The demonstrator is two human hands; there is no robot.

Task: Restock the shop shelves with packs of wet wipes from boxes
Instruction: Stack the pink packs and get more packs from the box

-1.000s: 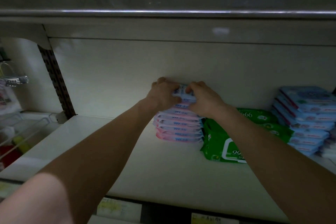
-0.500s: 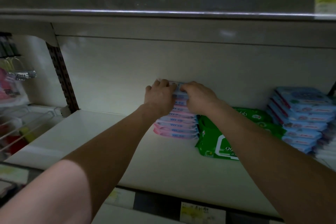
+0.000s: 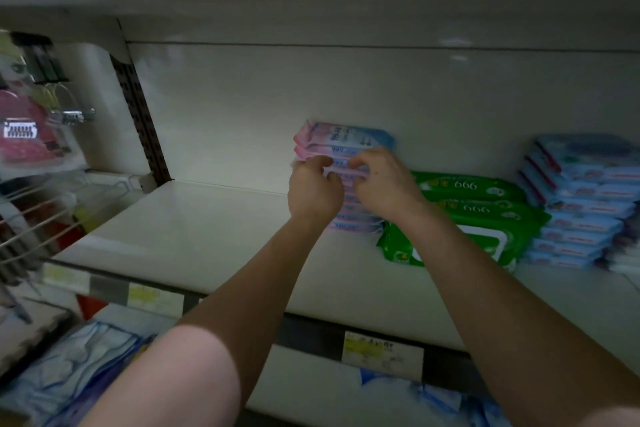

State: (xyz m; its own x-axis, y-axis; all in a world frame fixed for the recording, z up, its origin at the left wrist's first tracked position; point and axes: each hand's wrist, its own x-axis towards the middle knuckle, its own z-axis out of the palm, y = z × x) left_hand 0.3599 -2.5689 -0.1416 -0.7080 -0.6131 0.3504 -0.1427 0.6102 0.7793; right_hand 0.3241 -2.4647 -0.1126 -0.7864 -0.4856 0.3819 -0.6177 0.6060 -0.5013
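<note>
Restocking seemingly midway: pink wipes stack (image 3: 343, 139) on the shelf (image 3: 207, 236) against the back wall, just beside green packs (image 3: 467, 211); left hand (image 3: 313, 191) and right hand (image 3: 384, 184) at its front, fingers (image 3: 327, 160) curled, pinching pack edges. Shelf room leftward yet to fill; no box visible

Left hand (image 3: 311, 191) and right hand (image 3: 384, 184) pinch pink stack (image 3: 343, 137) (beside green packs (image 3: 485, 215)).

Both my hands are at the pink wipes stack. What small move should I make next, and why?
Probably nudge the top pink packs rightward with your left hand: they jut out left of the lower packs, so the stack looks uneven.
</note>
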